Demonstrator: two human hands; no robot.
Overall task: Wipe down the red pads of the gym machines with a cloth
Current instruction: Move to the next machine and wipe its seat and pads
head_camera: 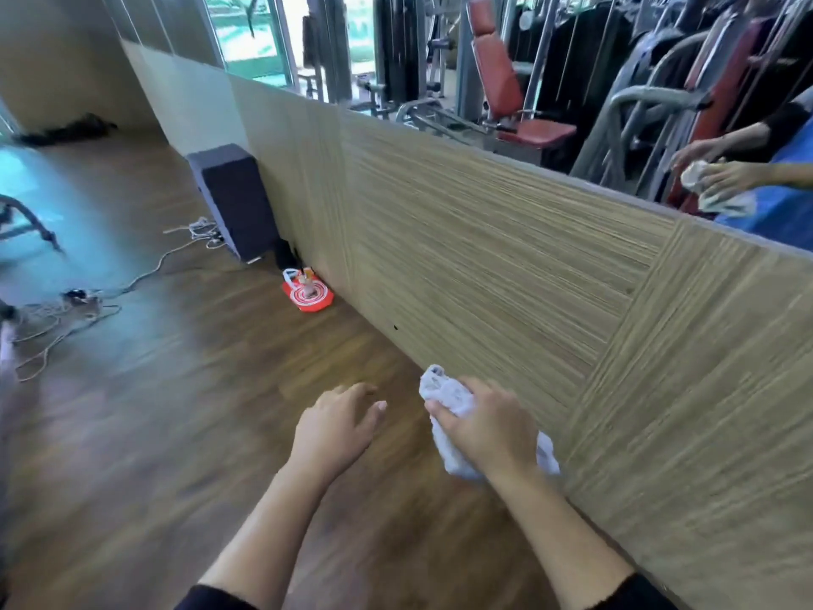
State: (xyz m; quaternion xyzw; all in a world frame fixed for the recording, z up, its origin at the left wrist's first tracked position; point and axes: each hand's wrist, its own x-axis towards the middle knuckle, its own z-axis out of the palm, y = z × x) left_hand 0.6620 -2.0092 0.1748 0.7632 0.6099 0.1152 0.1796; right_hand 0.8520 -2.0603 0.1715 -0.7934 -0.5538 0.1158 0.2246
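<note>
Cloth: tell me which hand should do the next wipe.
Right, probably. The right hand grips the cloth, bunched in its fingers; the left hand is open and holds nothing.

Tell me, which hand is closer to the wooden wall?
Right. The right hand, gripping the cloth, is just beside the wooden wall; the left hand hangs farther out over the floor.
</note>
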